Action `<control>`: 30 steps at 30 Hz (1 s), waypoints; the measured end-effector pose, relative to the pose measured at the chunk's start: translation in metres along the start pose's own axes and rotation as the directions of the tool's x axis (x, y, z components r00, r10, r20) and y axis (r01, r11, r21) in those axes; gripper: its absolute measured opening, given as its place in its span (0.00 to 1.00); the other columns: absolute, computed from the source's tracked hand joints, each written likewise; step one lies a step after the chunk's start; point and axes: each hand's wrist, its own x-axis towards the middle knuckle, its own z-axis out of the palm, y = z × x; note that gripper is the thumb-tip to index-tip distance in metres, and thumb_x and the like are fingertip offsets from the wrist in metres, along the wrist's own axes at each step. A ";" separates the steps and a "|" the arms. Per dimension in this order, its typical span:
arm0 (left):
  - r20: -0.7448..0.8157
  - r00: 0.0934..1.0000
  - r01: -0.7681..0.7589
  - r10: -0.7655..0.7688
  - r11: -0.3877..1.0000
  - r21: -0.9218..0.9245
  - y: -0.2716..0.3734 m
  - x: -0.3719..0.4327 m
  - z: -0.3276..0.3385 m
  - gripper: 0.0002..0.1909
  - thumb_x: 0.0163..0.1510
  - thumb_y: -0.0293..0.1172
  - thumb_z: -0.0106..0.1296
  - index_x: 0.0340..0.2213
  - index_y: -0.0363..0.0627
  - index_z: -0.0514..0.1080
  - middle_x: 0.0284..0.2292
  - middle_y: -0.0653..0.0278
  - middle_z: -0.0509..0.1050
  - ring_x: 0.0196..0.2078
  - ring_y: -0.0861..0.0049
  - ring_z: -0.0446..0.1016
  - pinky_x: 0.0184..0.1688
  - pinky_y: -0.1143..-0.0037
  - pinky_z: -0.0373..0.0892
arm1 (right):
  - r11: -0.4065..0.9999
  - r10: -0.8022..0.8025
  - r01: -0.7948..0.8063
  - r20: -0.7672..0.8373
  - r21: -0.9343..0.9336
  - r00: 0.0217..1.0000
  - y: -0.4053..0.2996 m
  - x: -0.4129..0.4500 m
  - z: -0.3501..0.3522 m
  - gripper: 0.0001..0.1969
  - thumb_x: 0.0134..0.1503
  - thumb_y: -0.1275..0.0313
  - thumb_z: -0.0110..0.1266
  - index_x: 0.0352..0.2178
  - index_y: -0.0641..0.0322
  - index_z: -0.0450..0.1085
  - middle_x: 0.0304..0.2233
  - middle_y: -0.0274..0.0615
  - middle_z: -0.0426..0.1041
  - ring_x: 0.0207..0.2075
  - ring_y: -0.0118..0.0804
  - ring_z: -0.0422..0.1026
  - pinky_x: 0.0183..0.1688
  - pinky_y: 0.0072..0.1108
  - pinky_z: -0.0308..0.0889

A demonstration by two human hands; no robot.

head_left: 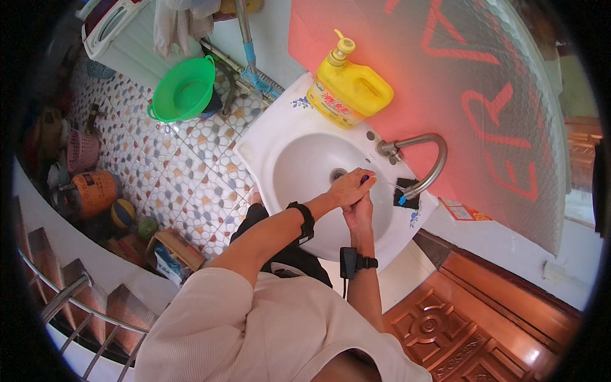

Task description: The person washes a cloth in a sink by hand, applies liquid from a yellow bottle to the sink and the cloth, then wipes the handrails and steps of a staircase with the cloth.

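Note:
Over the white washbasin, my left hand lies across my right hand. A small dark purple object shows between their closed fingers; most of it is hidden, so its kind is unclear. A thin stream of water runs towards the fingers from the curved metal faucet, whose spout end carries a bit of blue. Beneath the spout a black square pad lies on the basin's rim. The metal drain is partly covered by my left hand. A yellow pump bottle stands on the back rim.
A red panel covered in bubble wrap rises behind the basin. On the left are a green plastic basin, a washing machine and a pink basket. A stair railing curves at lower left; a carved wooden door is at lower right.

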 end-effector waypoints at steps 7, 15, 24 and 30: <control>-0.050 0.999 -0.023 0.001 0.899 -0.438 0.006 0.002 0.014 0.18 0.56 0.35 0.55 0.47 0.44 0.70 0.32 0.66 0.76 0.35 0.81 0.72 0.44 0.78 0.68 | 0.988 -0.133 0.116 -0.186 -0.098 0.974 -0.012 0.006 0.003 0.21 0.66 0.54 0.38 0.51 0.58 0.62 0.47 0.42 0.69 0.46 0.37 0.70 0.46 0.27 0.68; -0.205 0.976 0.004 -0.079 0.940 -0.341 0.008 0.016 0.038 0.19 0.64 0.40 0.37 0.31 0.39 0.72 0.24 0.62 0.74 0.28 0.77 0.72 0.34 0.75 0.69 | 0.945 -0.319 0.276 -0.306 -0.176 0.897 -0.017 0.003 0.026 0.22 0.64 0.54 0.42 0.47 0.64 0.64 0.43 0.48 0.72 0.40 0.40 0.73 0.44 0.29 0.69; -0.220 0.958 0.074 -0.185 0.899 -0.432 0.011 0.023 0.045 0.20 0.64 0.39 0.35 0.27 0.37 0.71 0.21 0.61 0.73 0.24 0.75 0.72 0.31 0.73 0.70 | 0.627 -0.629 0.445 -0.079 -0.639 0.774 -0.018 -0.024 0.041 0.20 0.67 0.57 0.37 0.49 0.62 0.64 0.39 0.42 0.70 0.40 0.35 0.71 0.44 0.23 0.69; -0.052 0.964 0.155 -0.260 0.712 -0.685 -0.013 0.038 0.043 0.19 0.65 0.40 0.36 0.30 0.38 0.70 0.25 0.59 0.75 0.27 0.74 0.73 0.34 0.72 0.71 | 0.473 -0.616 0.490 0.123 -0.732 0.778 -0.018 -0.020 0.022 0.24 0.65 0.53 0.37 0.50 0.63 0.63 0.35 0.42 0.73 0.31 0.29 0.73 0.30 0.21 0.68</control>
